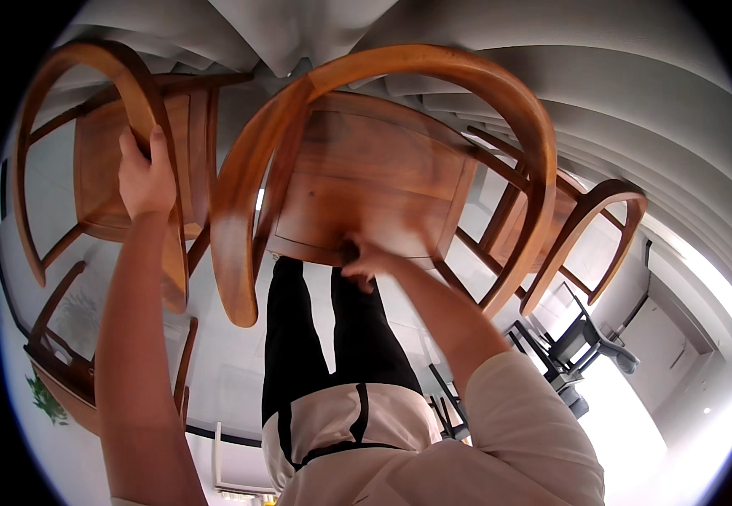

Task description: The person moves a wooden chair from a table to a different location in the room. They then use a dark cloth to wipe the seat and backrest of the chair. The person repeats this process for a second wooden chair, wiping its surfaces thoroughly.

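My left hand (148,172) grips the curved wooden armrest rail (130,82) of the chair at the left, thumb and fingers around its edge. In front of my legs stands a middle wooden chair with a round curved back rail (441,61) and a flat brown seat (366,171). My right hand (366,260), blurred, is at the near edge of that seat. A small dark thing shows by its fingers; whether it is an object or shadow I cannot tell.
Another wooden chair (593,202) stands at the right, with a black and grey office chair (577,341) beyond. Pale curtains (593,76) hang behind the chairs. At the lower left are further wooden furniture (65,379) and a green plant (43,398).
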The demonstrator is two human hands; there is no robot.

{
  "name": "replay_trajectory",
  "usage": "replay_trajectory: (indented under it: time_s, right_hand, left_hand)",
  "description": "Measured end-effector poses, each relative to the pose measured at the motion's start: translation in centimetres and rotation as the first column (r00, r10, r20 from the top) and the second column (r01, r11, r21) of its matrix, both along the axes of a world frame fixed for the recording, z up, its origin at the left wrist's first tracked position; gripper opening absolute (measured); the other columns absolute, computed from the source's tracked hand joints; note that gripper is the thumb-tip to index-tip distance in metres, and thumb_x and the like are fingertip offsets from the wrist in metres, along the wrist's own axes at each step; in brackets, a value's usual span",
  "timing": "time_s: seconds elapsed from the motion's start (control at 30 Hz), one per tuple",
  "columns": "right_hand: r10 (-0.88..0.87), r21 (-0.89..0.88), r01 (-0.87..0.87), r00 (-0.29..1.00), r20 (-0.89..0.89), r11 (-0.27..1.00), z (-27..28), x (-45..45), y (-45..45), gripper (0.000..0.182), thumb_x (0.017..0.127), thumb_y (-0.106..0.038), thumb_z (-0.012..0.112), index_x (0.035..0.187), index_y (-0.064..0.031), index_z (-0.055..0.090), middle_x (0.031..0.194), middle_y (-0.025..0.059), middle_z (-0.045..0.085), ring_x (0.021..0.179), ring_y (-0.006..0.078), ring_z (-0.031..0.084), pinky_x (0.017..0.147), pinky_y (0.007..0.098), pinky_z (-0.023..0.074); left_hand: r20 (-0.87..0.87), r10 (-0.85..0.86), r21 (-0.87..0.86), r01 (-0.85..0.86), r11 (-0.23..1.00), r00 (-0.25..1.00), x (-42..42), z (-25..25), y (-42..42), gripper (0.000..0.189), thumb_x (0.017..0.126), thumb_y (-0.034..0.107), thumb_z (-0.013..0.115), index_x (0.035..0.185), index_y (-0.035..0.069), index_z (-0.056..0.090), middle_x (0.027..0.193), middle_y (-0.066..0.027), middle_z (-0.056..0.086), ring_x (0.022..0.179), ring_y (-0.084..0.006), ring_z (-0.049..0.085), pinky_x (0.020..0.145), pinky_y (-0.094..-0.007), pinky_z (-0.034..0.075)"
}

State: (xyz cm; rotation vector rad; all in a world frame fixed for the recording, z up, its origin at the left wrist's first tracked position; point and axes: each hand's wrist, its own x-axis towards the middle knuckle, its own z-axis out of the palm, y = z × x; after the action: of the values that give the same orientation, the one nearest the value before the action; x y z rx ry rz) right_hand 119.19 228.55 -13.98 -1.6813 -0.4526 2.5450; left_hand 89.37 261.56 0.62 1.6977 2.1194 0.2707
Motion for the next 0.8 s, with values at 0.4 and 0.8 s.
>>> replay_trajectory:
  time_s: [0.4, 0.8]
  right_hand:
    - [-0.063, 0.397, -0.616, 0.49, 0.869, 0.68, 0.5, 6.3, 17.3, 0.079, 0.081, -0.031, 0.078, 0.149, -0.0066, 0.045, 0.143, 0.022, 0.054, 0.133, 0.0369, 0.051, 0.114, 0.0437, 0.0415]
    - [0.418, 0.38, -0.726, 0.658, 0.626, 0.573, -1.2, -1.3, 4.0, 0.023, 0.093, -0.018, 0.055, 0.112, -0.0178, 0.068, 0.114, 0.0132, 0.067, 0.106, 0.034, 0.066, 0.088, 0.0449, 0.0532]
  left_hand:
    - [-0.031, -0.008, 0.054, 0.009, 0.998, 0.999, 0.9, 1.0, -1.0, 0.062, 0.096, 0.057, 0.049, 0.131, 0.006, 0.05, 0.117, -0.0237, 0.07, 0.111, -0.0452, 0.064, 0.096, -0.0508, 0.049]
    - [-0.017, 0.003, 0.065, -0.002, 0.998, 1.0, 1.2, 0.3, -0.3, 0.064, 0.098, 0.056, 0.05, 0.14, 0.008, 0.049, 0.12, -0.0216, 0.07, 0.114, -0.0427, 0.064, 0.097, -0.0487, 0.049]
